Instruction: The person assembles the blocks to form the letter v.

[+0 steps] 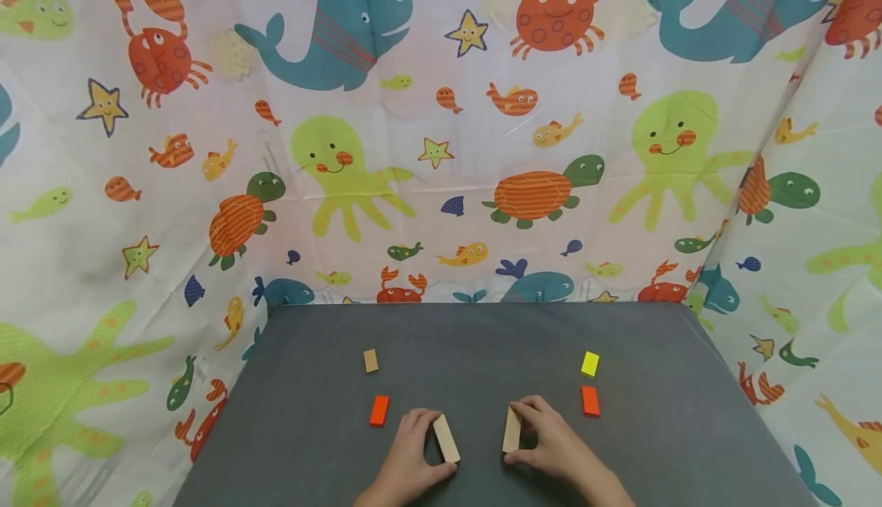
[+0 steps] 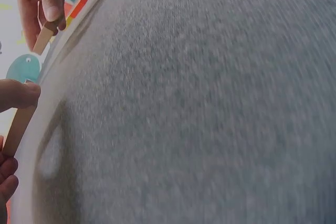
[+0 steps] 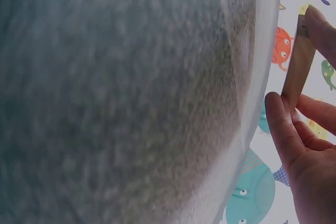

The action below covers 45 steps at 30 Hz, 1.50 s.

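In the head view my left hand (image 1: 411,457) holds a plain wooden block (image 1: 446,439) by its two ends, thumb at the near end and fingers at the far end. Opposite it, my right hand (image 1: 551,439) pinches a second plain wooden block (image 1: 512,430) the same way. A gap of grey cloth separates the two blocks, and their far ends lean outward. The left wrist view shows the left block (image 2: 20,124) spanning from thumb to fingertips. The right block (image 3: 299,66) appears between thumb and fingers in the right wrist view.
On the grey-covered table (image 1: 475,346), a small tan block (image 1: 370,361) and an orange block (image 1: 379,410) lie at the left. A yellow block (image 1: 589,364) and another orange block (image 1: 590,400) lie at the right. Behind hangs a curtain (image 1: 441,178) printed with sea animals.
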Tool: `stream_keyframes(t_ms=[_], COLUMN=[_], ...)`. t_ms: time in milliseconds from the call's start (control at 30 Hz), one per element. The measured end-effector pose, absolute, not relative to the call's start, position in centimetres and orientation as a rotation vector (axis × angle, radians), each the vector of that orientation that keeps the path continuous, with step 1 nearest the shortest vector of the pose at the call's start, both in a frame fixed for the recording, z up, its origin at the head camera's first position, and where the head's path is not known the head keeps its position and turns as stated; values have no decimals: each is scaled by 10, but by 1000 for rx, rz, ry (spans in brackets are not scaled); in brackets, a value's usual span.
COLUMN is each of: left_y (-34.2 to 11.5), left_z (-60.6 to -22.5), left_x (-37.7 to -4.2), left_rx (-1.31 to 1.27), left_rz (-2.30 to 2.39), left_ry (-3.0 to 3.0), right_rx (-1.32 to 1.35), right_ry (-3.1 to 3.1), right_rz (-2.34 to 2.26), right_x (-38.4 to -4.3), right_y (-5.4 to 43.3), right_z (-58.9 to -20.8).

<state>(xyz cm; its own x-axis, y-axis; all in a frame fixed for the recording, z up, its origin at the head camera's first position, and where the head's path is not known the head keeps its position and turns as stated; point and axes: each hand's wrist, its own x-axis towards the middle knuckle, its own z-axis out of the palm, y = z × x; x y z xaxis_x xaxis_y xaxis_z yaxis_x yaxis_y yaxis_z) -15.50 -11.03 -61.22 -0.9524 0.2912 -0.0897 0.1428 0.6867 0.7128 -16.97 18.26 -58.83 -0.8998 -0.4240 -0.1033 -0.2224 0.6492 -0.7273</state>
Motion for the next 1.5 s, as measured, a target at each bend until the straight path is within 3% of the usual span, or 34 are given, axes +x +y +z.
stream_keyframes(t_ms=[1500], left_y=[-76], left_z=[-632], left_x=[-164], left_rx=[351], left_rz=[1068], left_ry=[2758], right_rx=[-493], right_ry=[2664], right_rz=[-1050], right_x=[-172], right_y=[152], right_z=[-603])
